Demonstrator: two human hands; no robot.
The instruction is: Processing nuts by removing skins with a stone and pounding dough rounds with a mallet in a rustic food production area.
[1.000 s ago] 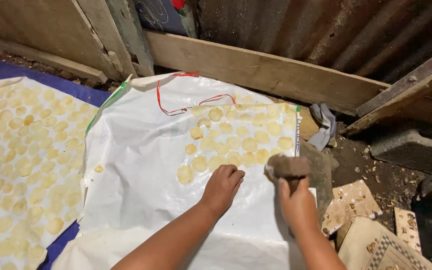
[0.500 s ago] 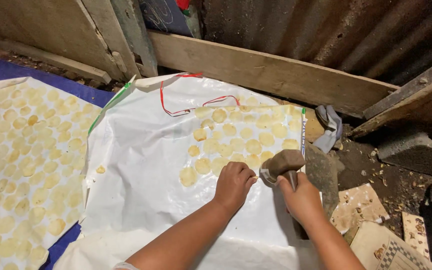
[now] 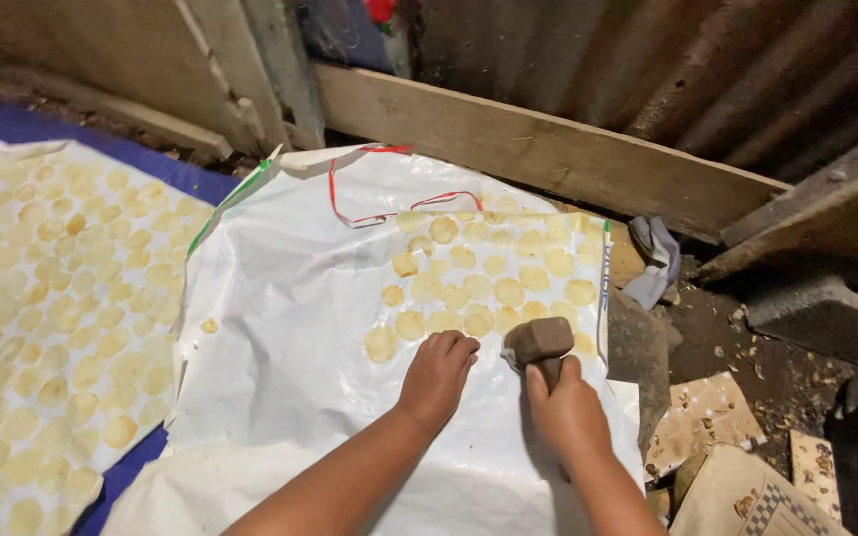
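Discs (image 3: 508, 291) fill only the far right corner of the white sheet (image 3: 290, 328); the bigger part of it is bare.

The right hand (image 3: 570, 412) is clenched on the handle of a brown mallet (image 3: 539, 340), whose head stands over the near edge of the disc patch. The left hand (image 3: 437, 369) rests with curled fingers on the sheet just beside it, and I cannot tell if it pinches something. The second sheet (image 3: 52, 318), to the left on the floor, is already covered with discs almost to every edge. So I judge one sheet finished and this one only begun. Open room lies toward the left and near edges of the white sheet; at its right edge a stone (image 3: 638, 352) and rubble stand close, and a plank (image 3: 548, 154) closes the far side.
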